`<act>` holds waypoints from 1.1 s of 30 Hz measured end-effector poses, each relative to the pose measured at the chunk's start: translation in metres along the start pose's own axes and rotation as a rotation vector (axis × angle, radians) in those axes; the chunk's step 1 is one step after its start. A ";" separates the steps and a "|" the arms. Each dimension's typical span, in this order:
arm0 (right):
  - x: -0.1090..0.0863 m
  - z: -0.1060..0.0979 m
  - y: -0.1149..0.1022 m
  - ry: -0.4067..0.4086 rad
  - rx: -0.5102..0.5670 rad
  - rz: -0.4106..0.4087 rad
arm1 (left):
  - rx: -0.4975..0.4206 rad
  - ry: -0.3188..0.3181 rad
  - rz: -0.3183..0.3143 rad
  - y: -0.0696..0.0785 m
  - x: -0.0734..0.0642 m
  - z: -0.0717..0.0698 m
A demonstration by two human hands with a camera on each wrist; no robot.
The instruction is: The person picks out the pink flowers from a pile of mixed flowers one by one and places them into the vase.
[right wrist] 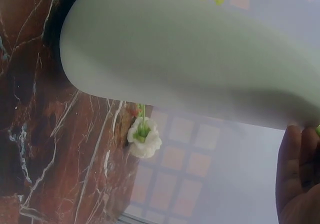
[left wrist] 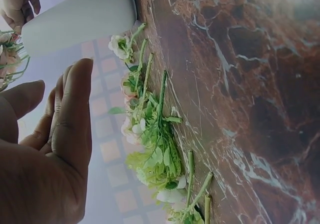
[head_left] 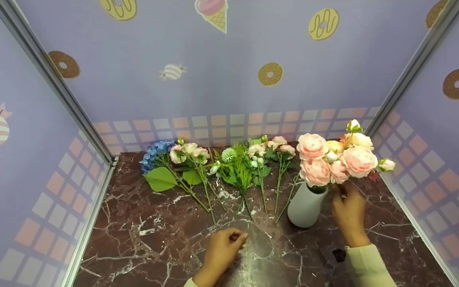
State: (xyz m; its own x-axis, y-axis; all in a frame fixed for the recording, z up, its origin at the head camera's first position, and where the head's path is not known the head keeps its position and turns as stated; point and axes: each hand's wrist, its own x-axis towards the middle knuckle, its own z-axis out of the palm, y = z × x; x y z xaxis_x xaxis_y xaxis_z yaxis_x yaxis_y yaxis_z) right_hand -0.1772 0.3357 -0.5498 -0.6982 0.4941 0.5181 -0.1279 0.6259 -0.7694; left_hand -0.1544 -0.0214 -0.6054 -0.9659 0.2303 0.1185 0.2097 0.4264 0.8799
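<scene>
A pale tapered vase (head_left: 306,205) stands on the dark marbled table, holding a bouquet of pink peonies (head_left: 359,161) with white buds. At the vase's mouth, under the blooms, my right hand (head_left: 349,209) has its thumb and fingers bent together, seemingly pinching a flower stem that is mostly hidden. In the right wrist view its fingers (right wrist: 290,156) meet the rim beside a bit of green. My left hand (head_left: 223,249) hovers over the front of the table, fingers relaxed and empty. The left wrist view shows its thumb (left wrist: 27,96) apart from the fingers.
Several artificial stems lie in a row left of the vase: a blue hydrangea (head_left: 155,155), pale pink flowers (head_left: 189,153), a green leafy sprig (head_left: 237,169) and more pink blooms (head_left: 279,145). A white flower (right wrist: 145,136) lies behind the vase. Patterned panels (head_left: 221,79) enclose the table.
</scene>
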 end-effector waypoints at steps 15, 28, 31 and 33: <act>-0.013 -0.001 0.004 -0.017 0.051 0.075 | 0.171 0.094 -0.115 -0.025 0.021 -0.011; -0.057 0.008 0.009 0.056 -0.003 0.110 | 0.341 0.317 -0.101 -0.092 0.064 -0.009; -0.068 0.012 0.008 0.053 -0.006 0.082 | 0.384 0.294 -0.175 -0.113 0.077 -0.006; -0.074 0.015 0.007 0.061 -0.007 0.069 | 0.417 0.278 -0.200 -0.128 0.085 -0.003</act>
State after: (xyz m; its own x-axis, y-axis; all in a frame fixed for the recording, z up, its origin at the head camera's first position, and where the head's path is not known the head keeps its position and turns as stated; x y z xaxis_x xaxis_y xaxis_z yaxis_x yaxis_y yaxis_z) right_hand -0.1368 0.2947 -0.5991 -0.6613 0.5715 0.4859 -0.0758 0.5935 -0.8013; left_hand -0.2639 -0.0590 -0.7071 -0.9852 -0.1070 0.1342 0.0054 0.7623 0.6472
